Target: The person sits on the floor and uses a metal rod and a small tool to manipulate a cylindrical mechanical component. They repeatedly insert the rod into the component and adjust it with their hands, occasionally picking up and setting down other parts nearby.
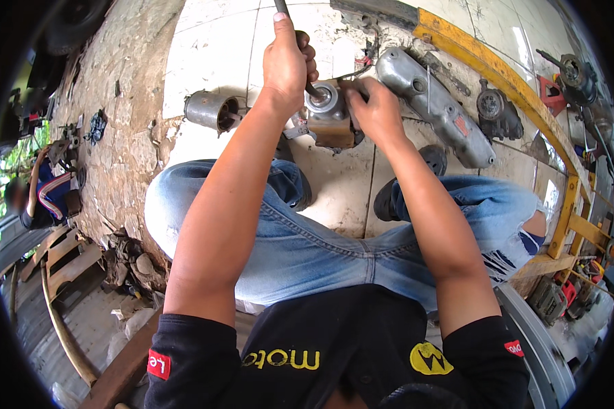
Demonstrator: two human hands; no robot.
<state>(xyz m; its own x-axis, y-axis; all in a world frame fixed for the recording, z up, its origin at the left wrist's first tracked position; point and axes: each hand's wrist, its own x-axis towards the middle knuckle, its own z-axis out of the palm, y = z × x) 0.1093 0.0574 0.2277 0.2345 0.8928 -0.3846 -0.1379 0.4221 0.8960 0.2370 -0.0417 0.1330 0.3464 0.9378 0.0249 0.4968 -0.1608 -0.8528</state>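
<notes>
My left hand [286, 65] is wrapped round a dark rod [282, 7], which slants from the top edge down to a metal housing [331, 126]. The rod's lower end meets the round silver hub on top of that housing; whether it sits inside cannot be made out. My right hand [376, 109] is closed at the housing's right side, fingers curled against its upper edge. Its fingertips are partly hidden. The housing stands on the tiles between my feet. To its left a hollow metal cylinder [210, 111] lies on its side, open end toward the housing.
A long silver engine cover [436, 109] lies to the right, beside a round dark motor part [498, 112]. Beyond them curves a yellow metal frame [498, 65]. More machine parts [580, 78] stand at the far right. Another person [44, 187] sits at the far left.
</notes>
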